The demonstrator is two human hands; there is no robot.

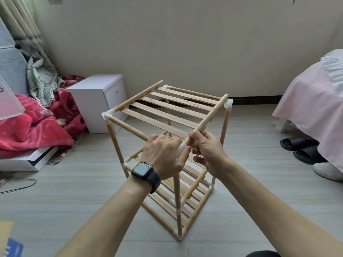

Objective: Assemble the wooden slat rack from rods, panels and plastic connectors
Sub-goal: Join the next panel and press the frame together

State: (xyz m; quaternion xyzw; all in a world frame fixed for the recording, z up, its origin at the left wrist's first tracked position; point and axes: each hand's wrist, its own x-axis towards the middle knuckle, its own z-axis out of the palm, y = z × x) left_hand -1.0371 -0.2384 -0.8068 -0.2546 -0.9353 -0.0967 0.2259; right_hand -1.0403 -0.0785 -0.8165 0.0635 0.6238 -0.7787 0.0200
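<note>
Two bare forearms reached in from the bottom edge, a black square-faced smartwatch point(143, 169) on the left wrist. Both hands met at the near top corner of the pale wooden slat rack point(116, 145), which stood upright on the grey wood-grain floor point(78, 191), middle of the view.

Left hand point(163, 154): back toward the camera, fingers curled over the corner, thumb against the white plastic corner connector point(182, 147). It grasped that connector. A thin ring showed on one finger.

Right hand point(206, 151): fingers and thumb pinched around the near end of the round wooden side rod point(209, 115), right at the connector. The rod ran away from the camera to the far right corner piece and rode tilted, slightly above the frame there. Whether its near end sat inside the connector, could not tell; fingers covered the joint.

Flat-slat top panel point(167, 108) lay across the upper frame. The lower slat shelf point(193, 197) sat near the floor.

Surroundings: white rectangular box point(96, 101) left of the rack, well apart. Crumpled red blanket point(27, 130) further left. Pink cloth cover point(311, 101) at right, black slippers point(297, 143) beneath its edge.
</note>
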